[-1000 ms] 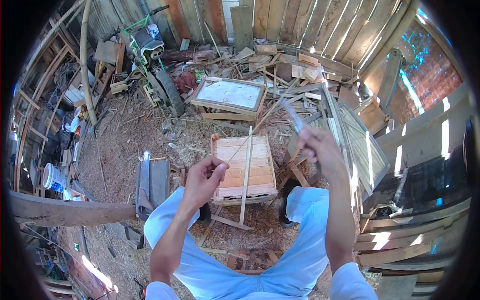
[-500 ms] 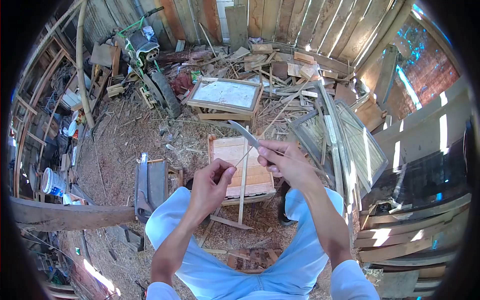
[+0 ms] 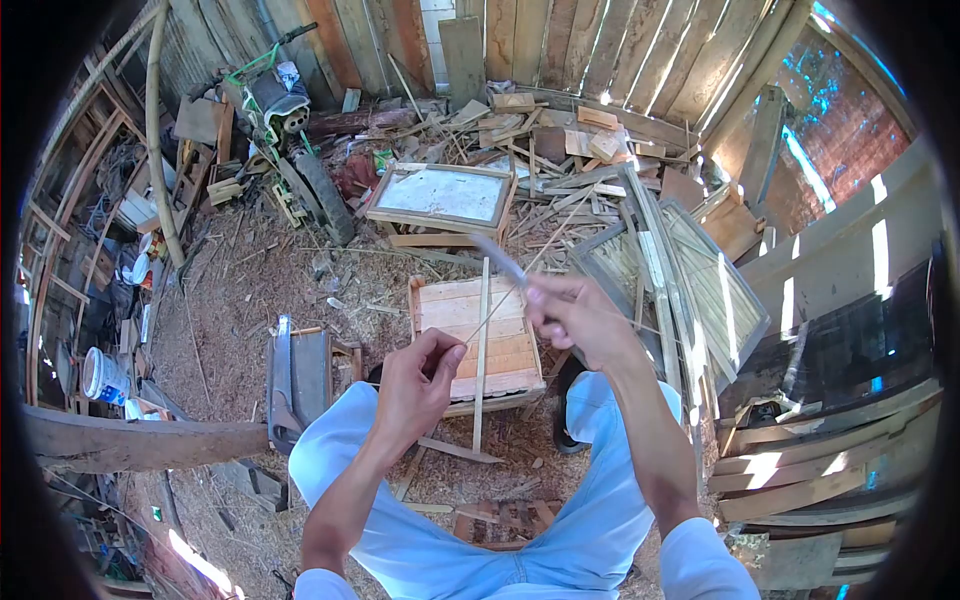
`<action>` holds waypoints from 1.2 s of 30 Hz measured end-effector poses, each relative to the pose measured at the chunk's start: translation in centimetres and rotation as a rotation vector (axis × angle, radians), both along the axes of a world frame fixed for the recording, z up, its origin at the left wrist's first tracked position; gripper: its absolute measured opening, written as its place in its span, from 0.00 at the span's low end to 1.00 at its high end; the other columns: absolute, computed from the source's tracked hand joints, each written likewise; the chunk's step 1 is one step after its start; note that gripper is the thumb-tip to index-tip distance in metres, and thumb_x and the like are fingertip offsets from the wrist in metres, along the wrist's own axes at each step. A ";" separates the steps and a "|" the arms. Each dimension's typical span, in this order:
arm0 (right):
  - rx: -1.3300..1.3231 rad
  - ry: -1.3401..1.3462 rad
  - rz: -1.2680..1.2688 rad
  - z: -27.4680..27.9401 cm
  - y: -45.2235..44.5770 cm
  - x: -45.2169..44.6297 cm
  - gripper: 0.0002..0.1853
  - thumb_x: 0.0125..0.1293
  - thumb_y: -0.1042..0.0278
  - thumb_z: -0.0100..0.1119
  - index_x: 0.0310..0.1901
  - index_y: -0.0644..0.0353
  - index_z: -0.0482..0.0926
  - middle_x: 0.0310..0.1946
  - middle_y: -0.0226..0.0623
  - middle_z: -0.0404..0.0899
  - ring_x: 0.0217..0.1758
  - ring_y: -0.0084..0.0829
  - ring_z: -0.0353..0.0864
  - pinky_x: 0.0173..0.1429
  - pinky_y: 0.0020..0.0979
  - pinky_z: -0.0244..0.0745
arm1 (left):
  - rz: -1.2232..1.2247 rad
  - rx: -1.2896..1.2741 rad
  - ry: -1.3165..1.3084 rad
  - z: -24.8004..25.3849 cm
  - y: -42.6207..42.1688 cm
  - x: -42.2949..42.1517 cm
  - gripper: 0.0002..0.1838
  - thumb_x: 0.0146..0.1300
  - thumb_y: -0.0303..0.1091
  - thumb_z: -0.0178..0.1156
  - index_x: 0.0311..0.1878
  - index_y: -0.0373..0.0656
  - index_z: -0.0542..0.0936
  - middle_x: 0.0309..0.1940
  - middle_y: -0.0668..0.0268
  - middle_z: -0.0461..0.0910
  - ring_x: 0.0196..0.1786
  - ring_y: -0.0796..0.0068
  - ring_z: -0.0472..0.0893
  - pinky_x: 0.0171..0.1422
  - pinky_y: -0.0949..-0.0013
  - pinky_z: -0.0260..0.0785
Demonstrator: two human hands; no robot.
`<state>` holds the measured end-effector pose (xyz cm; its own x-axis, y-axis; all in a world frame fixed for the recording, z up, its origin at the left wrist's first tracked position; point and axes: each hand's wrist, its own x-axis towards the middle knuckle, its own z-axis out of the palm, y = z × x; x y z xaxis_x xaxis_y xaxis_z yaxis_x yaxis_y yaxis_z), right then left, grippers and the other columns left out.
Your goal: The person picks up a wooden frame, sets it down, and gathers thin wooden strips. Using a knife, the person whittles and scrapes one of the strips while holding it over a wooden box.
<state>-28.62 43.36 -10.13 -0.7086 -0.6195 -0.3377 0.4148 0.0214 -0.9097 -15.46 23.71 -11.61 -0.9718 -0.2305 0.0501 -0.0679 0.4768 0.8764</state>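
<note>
My left hand point(image 3: 418, 385) pinches the near end of a thin wooden strip point(image 3: 490, 320) between thumb and fingertips. The strip slants up and to the right, past my other hand. My right hand point(image 3: 583, 318) is closed around the handle of a knife; its blade point(image 3: 499, 259) points up and to the left, slightly blurred. Where blade and strip meet is too small to make out. Below both hands stands a low wooden box or stool point(image 3: 508, 350) with a slatted top. A long narrow slat point(image 3: 482, 365) leans across it.
A handsaw point(image 3: 283, 385) rests on a small stool at left, near a thick beam point(image 3: 150, 440). Ahead stand a framed white panel point(image 3: 440, 193) and a motorbike point(image 3: 300, 160). Scrap wood point(image 3: 560, 140) is heaped behind, and long boards point(image 3: 665, 290) lean at right.
My right hand with the knife has shifted slightly right and down, away from my left hand. My left hand keeps its pinch on the strip. The view has tilted a little.
</note>
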 end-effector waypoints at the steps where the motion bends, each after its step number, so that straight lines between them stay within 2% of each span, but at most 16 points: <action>1: 0.002 -0.003 -0.074 0.1 0.6 -0.8 0.16 0.70 0.68 0.53 0.55 0.65 0.75 0.24 0.24 0.71 0.19 0.10 0.60 0.18 0.13 0.53 | -0.005 0.011 -0.011 -0.2 -0.2 0.3 0.07 0.66 0.29 0.58 0.36 0.35 0.78 0.18 0.72 0.74 0.23 0.88 0.69 0.27 0.78 0.60; 2: 0.005 -0.005 -0.148 0.2 1.2 -1.4 0.16 0.70 0.67 0.53 0.56 0.65 0.74 0.24 0.24 0.71 0.19 0.11 0.60 0.18 0.14 0.53 | -0.010 0.023 -0.021 -0.4 -0.3 0.5 0.07 0.66 0.29 0.58 0.36 0.35 0.78 0.19 0.72 0.74 0.24 0.88 0.70 0.27 0.79 0.60; 7: -0.061 -0.086 -0.141 -0.1 0.8 -0.4 0.17 0.70 0.67 0.53 0.57 0.64 0.74 0.24 0.26 0.72 0.19 0.11 0.61 0.18 0.14 0.54 | -0.003 0.051 -0.039 -0.6 -0.4 0.2 0.06 0.66 0.28 0.58 0.36 0.35 0.78 0.19 0.73 0.74 0.24 0.88 0.69 0.27 0.78 0.60; 9: 0.040 -0.047 0.082 0.2 -0.7 1.4 0.17 0.70 0.66 0.54 0.57 0.65 0.74 0.26 0.27 0.74 0.19 0.11 0.61 0.18 0.13 0.53 | -0.003 0.030 -0.042 -0.4 -0.3 -0.1 0.06 0.66 0.28 0.58 0.36 0.35 0.78 0.19 0.73 0.73 0.24 0.88 0.69 0.27 0.78 0.60; 12: -0.053 -0.124 0.130 -0.2 -1.5 1.7 0.18 0.70 0.65 0.54 0.57 0.64 0.74 0.27 0.28 0.75 0.19 0.11 0.61 0.19 0.14 0.53 | 0.009 0.040 0.002 -0.2 -0.3 -0.1 0.06 0.66 0.29 0.58 0.36 0.35 0.78 0.18 0.74 0.72 0.23 0.88 0.68 0.27 0.78 0.59; 16: -0.022 -0.113 0.038 -0.6 -0.3 0.6 0.18 0.70 0.66 0.54 0.58 0.64 0.73 0.27 0.27 0.74 0.19 0.11 0.60 0.19 0.14 0.52 | 0.003 0.033 -0.019 -0.2 -0.2 0.2 0.06 0.66 0.29 0.58 0.37 0.35 0.78 0.18 0.73 0.72 0.23 0.88 0.67 0.27 0.77 0.59; 22: -0.152 -0.196 -0.003 -0.1 0.5 -0.1 0.15 0.71 0.67 0.53 0.55 0.64 0.75 0.25 0.24 0.71 0.19 0.10 0.60 0.18 0.13 0.51 | -0.018 0.003 0.004 0.0 -0.1 0.1 0.06 0.66 0.28 0.58 0.37 0.35 0.78 0.17 0.73 0.72 0.22 0.89 0.67 0.26 0.77 0.58; 28: -0.078 -0.134 -0.018 0.2 1.2 -0.8 0.15 0.70 0.68 0.54 0.54 0.66 0.74 0.25 0.25 0.70 0.19 0.11 0.59 0.17 0.12 0.53 | -0.027 0.032 -0.024 0.0 0.1 0.1 0.05 0.66 0.28 0.58 0.36 0.35 0.78 0.17 0.72 0.72 0.22 0.88 0.69 0.26 0.77 0.59; 30: -0.043 -0.154 -0.091 0.4 1.3 -1.1 0.13 0.69 0.68 0.54 0.52 0.62 0.75 0.24 0.24 0.68 0.20 0.10 0.59 0.18 0.11 0.52 | -0.030 0.026 -0.038 -0.2 0.0 0.2 0.05 0.66 0.27 0.58 0.36 0.35 0.78 0.17 0.72 0.73 0.22 0.88 0.70 0.26 0.77 0.60; 32: -0.049 -0.133 -0.074 0.1 1.7 -1.5 0.13 0.69 0.68 0.54 0.52 0.62 0.75 0.24 0.24 0.68 0.20 0.10 0.59 0.18 0.11 0.52 | -0.011 0.032 0.003 -0.9 -0.2 0.4 0.05 0.65 0.27 0.58 0.36 0.35 0.78 0.15 0.67 0.71 0.20 0.85 0.66 0.24 0.74 0.57; 36: -0.059 -0.102 -0.030 0.3 1.5 -1.6 0.13 0.69 0.67 0.55 0.52 0.62 0.75 0.24 0.23 0.69 0.20 0.10 0.59 0.17 0.12 0.52 | -0.016 0.083 -0.006 -1.1 -0.4 0.6 0.05 0.65 0.27 0.58 0.36 0.35 0.78 0.15 0.69 0.70 0.20 0.85 0.65 0.24 0.75 0.57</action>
